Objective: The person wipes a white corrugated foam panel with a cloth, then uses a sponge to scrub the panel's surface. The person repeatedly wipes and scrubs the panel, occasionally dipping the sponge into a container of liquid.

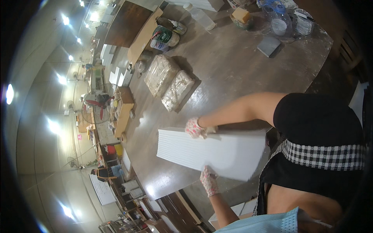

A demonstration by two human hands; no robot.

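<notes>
A thick stack of white sheets (217,151) lies on the brown table in front of me, its layers stepped like a fan toward the left end. My right hand (198,129), in a white glove with a pink-red pattern, is at the stack's upper edge, fingers bent and closed against it. At the lower edge, my left hand (210,181) in a matching glove grips the sheets, thumb uppermost. Its other fingers are partly hidden by the stack.
Two plastic-wrapped bundles (171,81) lie beyond the stack. Farther off stand a dark green can (166,35), a clear bottle (199,16), a yellow sponge (241,15) and a large clear jug (279,23). A grey block (269,46) rests near the table's right side.
</notes>
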